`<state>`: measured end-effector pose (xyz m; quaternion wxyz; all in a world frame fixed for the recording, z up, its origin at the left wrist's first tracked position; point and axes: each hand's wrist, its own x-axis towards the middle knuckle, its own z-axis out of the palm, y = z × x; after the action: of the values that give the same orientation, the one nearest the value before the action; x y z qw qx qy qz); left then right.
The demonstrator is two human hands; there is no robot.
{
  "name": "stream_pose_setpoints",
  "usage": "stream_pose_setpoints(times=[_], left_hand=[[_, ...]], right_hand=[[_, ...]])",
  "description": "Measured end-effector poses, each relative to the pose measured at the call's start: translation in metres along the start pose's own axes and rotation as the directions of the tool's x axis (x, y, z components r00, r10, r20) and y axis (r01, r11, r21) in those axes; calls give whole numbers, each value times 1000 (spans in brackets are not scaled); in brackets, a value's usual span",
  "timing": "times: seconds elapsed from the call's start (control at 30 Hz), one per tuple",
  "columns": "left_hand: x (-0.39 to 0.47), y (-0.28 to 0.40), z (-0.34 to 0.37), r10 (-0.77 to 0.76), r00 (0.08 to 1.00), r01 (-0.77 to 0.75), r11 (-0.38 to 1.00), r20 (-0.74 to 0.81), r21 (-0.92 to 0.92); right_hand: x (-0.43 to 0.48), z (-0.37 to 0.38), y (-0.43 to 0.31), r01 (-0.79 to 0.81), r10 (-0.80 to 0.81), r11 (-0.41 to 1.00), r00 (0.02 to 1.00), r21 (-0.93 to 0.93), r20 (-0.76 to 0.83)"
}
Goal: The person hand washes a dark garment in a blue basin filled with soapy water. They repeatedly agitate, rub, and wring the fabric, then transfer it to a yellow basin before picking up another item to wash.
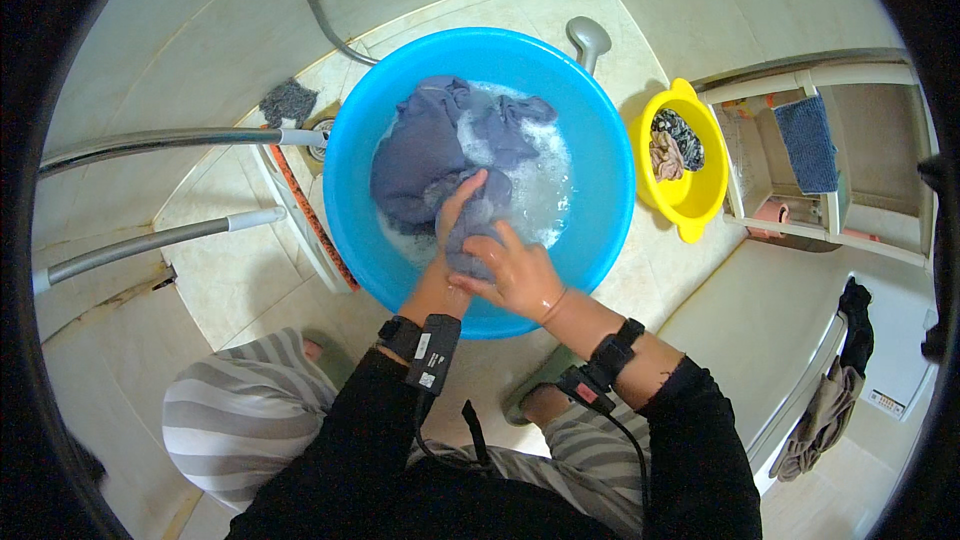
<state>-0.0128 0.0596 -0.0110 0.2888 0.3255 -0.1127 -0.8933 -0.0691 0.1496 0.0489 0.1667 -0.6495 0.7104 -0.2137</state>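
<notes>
A large blue plastic basin [600,255] stands on the tiled floor before me, holding sudsy water [551,187] and a soaked grey-purple garment [420,154]. Over the basin's near part, my left hand [450,255] supports a bunched part of the wet cloth, with fingers pointing up along its left side. My right hand [517,270] grips the same bunch from the right, its fingers curled on the cloth. The two hands are close together at the cloth's lower end. The rest of the garment lies spread in the water to the left and beyond them.
A yellow basin [686,202] with small cloths stands to the right, near a white shelf unit [814,82] with a blue cloth [806,144]. A grey shower head [589,37] lies behind the blue basin. Squeegee or mop handles [157,141] reach in from the left, near a floor drain.
</notes>
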Motion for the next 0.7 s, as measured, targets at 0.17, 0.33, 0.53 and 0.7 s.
stream_pose_setpoints(times=[0.17,0.33,0.53,0.7], left_hand=[[-8,13,27,-336,937,311,929,-101,-201],[-18,-22,32,-96,914,219,935,-395,278],[3,-30,-32,118,784,271,818,-610,508],[14,-50,-62,132,803,265,795,-581,546]], right_hand=[[34,-4,32,-125,120,991,990,-56,-76],[27,-18,120,-589,595,801,766,-105,243],[1,21,114,-541,588,791,802,-284,109],[-3,55,96,-202,426,869,770,-452,476]])
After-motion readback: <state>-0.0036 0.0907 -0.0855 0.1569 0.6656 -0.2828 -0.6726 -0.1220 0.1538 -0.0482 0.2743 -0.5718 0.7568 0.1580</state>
